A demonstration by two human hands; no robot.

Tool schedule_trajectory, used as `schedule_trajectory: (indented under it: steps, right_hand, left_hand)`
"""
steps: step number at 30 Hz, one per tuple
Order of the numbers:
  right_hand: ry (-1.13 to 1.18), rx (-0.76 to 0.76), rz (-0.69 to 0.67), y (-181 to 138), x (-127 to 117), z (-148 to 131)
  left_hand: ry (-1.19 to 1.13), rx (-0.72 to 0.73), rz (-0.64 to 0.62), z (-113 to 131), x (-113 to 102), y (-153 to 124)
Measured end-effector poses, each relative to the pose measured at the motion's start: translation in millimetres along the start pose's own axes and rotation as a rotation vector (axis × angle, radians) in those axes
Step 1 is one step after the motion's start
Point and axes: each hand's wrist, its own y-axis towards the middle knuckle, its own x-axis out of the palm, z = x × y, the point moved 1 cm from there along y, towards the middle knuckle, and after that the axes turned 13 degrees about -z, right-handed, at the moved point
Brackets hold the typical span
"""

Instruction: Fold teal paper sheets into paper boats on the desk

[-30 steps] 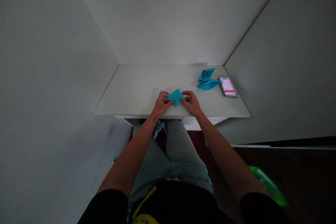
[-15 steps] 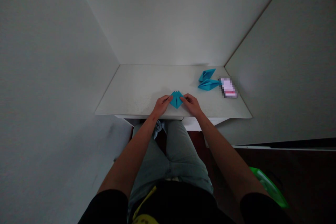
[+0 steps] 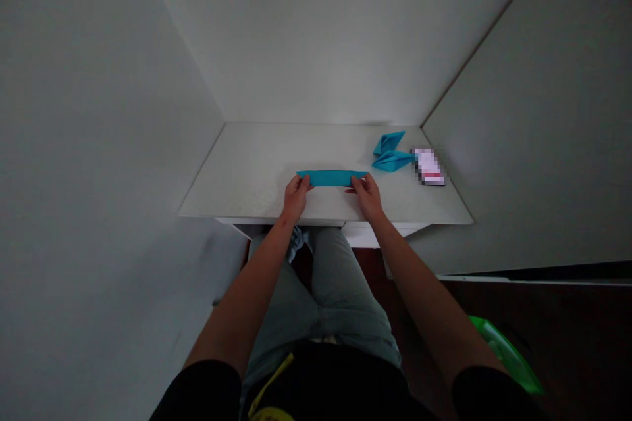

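A folded blue sheet of paper (image 3: 330, 177) stretches as a long, narrow band between my hands, just over the front half of the white tabletop (image 3: 257, 158). My left hand (image 3: 295, 196) pinches its left end, thumb on the near face. At the opposite end, my right hand (image 3: 366, 197) holds the paper the same way, with some fingers behind it. Two blue folded paper shapes (image 3: 394, 160) lie close together on the table, right of and beyond my right hand; both have pointed ends.
A phone (image 3: 429, 166) with a blurred screen lies at the table's right side, touching or nearly touching a folded shape's tip. Walls (image 3: 320, 33) close in behind and on both sides. A green object (image 3: 508, 352) is on the dark floor at lower right.
The blue paper went from a small pointed diamond shape to a long flat band. My hands have moved apart, each to one end of it. The other folded shapes stay put.
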Motion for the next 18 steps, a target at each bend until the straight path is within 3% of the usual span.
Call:
schedule_trajectory:
  steps: [9, 15, 18]
  right_hand:
    - [0.04, 0.012, 0.015, -1, 1, -3]
    - [-0.01, 0.001, -0.058, -6, 6, -9]
    - [-0.01, 0.023, -0.036, -6, 6, -11]
  left_hand:
    - [0.111, 0.014, -0.135, 9, 4, -9]
    - [0.256, -0.066, -0.164, 14, 2, -12]
    - [0.246, -0.096, -0.115, 11, 3, -9]
